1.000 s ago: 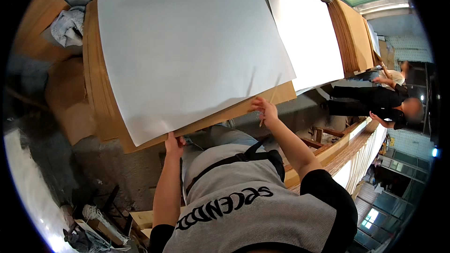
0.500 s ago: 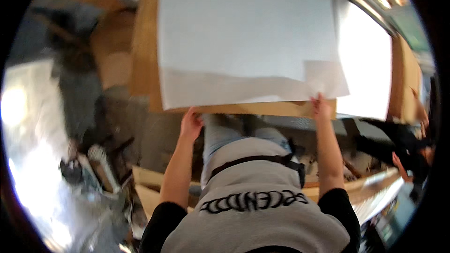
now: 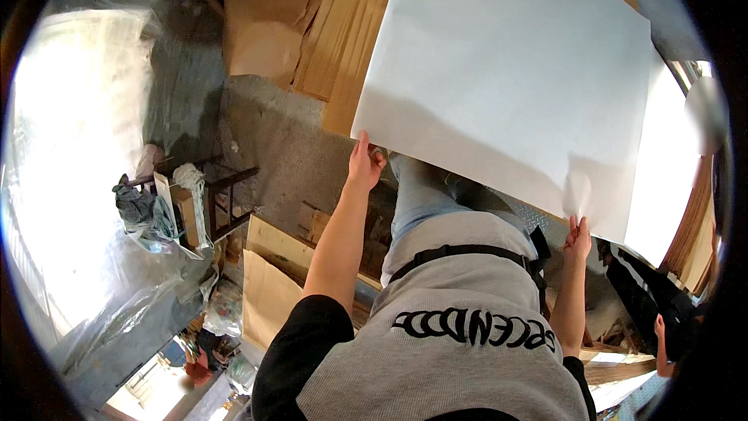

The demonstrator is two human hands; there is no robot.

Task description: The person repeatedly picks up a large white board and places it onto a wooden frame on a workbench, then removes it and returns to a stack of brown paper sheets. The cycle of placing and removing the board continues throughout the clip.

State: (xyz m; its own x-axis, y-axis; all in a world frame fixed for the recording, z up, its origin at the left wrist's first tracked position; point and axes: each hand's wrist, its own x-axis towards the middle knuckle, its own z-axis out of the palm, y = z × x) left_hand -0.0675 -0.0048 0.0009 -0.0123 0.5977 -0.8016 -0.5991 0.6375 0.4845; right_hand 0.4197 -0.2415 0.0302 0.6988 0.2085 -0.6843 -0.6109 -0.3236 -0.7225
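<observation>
A large white sheet (image 3: 514, 54), paper or thin board, spreads in front of me over a stack of brown cardboard (image 3: 343, 39). At its near left corner, my left hand (image 3: 366, 162) is closed on the edge, thumb on top. My right hand (image 3: 577, 237) pinches the near edge toward the right corner, where the sheet puckers slightly above the fingertips. That near edge reaches out over my legs. Beyond the sheet's right side, a second white sheet (image 3: 662, 164) shows in bright light.
Brown paper (image 3: 269, 19) lies left of the stack. Cardboard panels (image 3: 273, 292) lean near my left elbow. A dark metal frame (image 3: 232, 179) with cloth and plastic stands farther left. At the lower right is another person's arm (image 3: 661, 343); more stacked board (image 3: 689, 222) is at the right.
My view has turned, so the sheet appears slanted and farther right. My left hand has moved to the sheet's left corner. The brown edge beneath the near side no longer shows.
</observation>
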